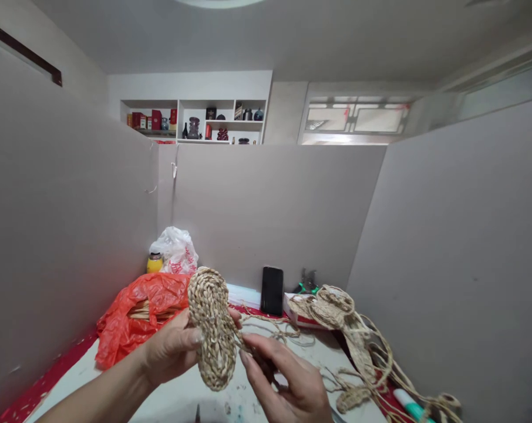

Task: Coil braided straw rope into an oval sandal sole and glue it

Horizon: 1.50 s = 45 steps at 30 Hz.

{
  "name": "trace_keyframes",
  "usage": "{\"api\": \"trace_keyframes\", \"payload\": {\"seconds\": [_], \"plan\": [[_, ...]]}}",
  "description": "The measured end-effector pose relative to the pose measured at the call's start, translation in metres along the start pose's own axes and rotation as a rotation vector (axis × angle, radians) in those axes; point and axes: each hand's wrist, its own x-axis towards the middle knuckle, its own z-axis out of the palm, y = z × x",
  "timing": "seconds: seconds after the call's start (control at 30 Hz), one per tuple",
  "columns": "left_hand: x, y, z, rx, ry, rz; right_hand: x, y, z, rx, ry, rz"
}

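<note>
An oval sole of braided straw (pixel 211 323), its cord coiled in long loops, is held up over the table. My left hand (pixel 175 346) grips it from the left, thumb on its face and fingers behind. At its right edge my right hand (pixel 283 376) pinches a length of braided straw cord (pixel 241 341) that runs off the sole. The fingers of the right hand are partly hidden behind one another.
A red plastic bag (pixel 129 311) with straw-coloured pieces lies at left, near a white plastic bag (pixel 175 249) and yellow jar (pixel 155 262). A black phone (pixel 272 291) leans at the back. Coiled braided cord (pixel 336 305) and a glue bottle (pixel 409 402) lie right. Grey partitions enclose the table.
</note>
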Motion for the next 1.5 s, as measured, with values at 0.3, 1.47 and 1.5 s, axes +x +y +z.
{"api": "trace_keyframes", "payload": {"seconds": [0.3, 1.47, 1.5], "plan": [[0.001, -0.006, -0.004, 0.009, 0.042, 0.025, 0.001, -0.005, -0.002, 0.015, -0.124, 0.19], [0.014, -0.005, -0.027, -0.03, 0.112, 0.076, 0.01, 0.012, 0.001, 0.298, -0.172, 0.672], [0.014, -0.006, -0.026, -0.015, 0.108, 0.069, 0.01, 0.012, 0.005, 0.414, -0.214, 0.71]]}}
